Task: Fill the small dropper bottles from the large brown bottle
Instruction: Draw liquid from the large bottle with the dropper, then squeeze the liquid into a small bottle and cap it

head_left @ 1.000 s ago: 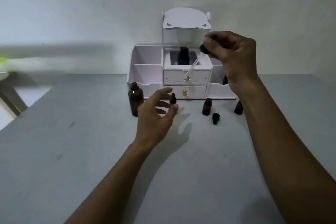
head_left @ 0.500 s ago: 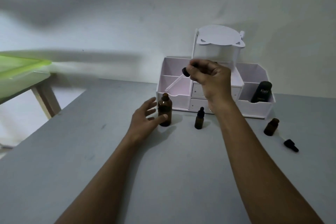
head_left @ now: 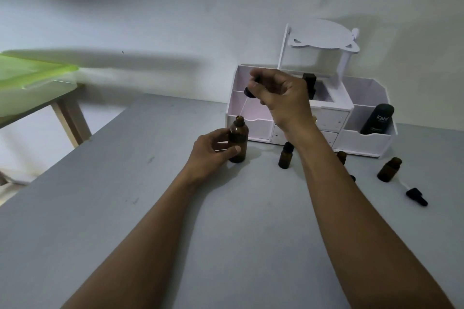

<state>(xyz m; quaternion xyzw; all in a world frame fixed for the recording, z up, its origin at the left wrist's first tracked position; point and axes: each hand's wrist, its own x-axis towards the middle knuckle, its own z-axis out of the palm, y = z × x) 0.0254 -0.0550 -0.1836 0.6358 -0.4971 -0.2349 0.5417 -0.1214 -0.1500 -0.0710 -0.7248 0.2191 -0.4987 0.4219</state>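
Note:
The large brown bottle [head_left: 238, 138] stands open on the grey table [head_left: 125, 208]. My left hand [head_left: 213, 151] grips its body from the left. My right hand [head_left: 282, 97] pinches the black bulb of a glass dropper [head_left: 248, 92] above it, and the pipette tip reaches the bottle's mouth. A capped small dropper bottle [head_left: 285, 155] stands just right of the large one. Another small bottle [head_left: 341, 156] shows partly behind my right forearm. An open small bottle [head_left: 389, 169] stands further right, with a loose dropper cap [head_left: 416, 197] lying beside it.
A white desk organiser [head_left: 364, 143] with drawers stands against the wall; a black tube [head_left: 376, 119] leans in its right compartment and a dark bottle [head_left: 310, 81] sits in its middle. A green-topped table [head_left: 35, 77] is at the left.
My left hand closed around the large brown bottle. My right hand brought the dropper down so its tip meets the bottle's mouth. The view shifted left.

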